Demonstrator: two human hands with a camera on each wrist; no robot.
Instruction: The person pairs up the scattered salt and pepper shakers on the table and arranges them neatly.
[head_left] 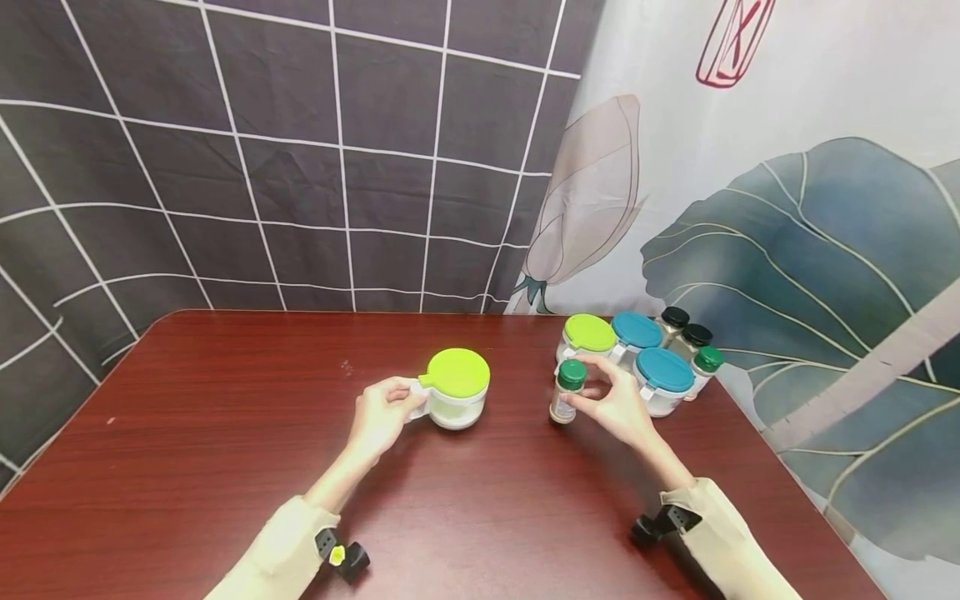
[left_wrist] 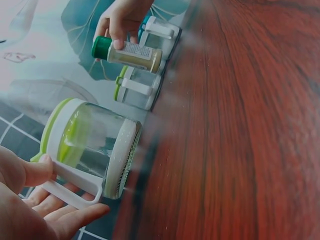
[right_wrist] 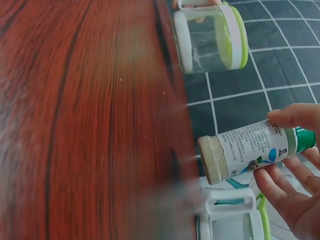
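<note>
My left hand holds the white handle of a clear jar with a lime-green lid. In the left wrist view the thumb presses the top of the handle, with fingers behind it; the jar looks see-through with nothing visible inside. To the right, my right hand pinches a small spice bottle with a green cap between thumb and fingers. Pale powder and a printed label show on the bottle in the right wrist view. Whether the bottle touches the table is unclear.
Just beyond the right hand, a second lime-lidded jar stands with a blue-lidded jar and another blue-lidded jar. Black-capped bottles and a green-capped bottle crowd the right edge of the reddish-brown table. Curtains hang behind.
</note>
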